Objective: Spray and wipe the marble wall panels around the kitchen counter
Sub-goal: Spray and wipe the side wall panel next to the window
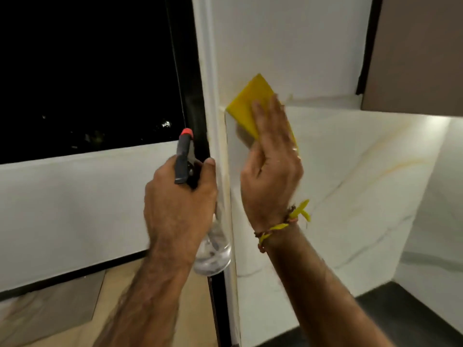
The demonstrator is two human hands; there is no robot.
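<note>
A folded yellow cloth [250,103] lies flat against the white marble wall panel [350,176], near the panel's upper left corner. My right hand [271,166] presses it to the marble with straight fingers. To the left, my left hand [180,199] grips a clear spray bottle [214,254] by its neck. The bottle's black trigger head with a red nozzle [186,156] points upward beside the wall's corner edge.
A dark window [87,71] fills the upper left above a white marble sill [62,209]. A brown upper cabinet [416,53] hangs at the top right. The dark counter [406,311] lies at the lower right. A beige floor shows below left.
</note>
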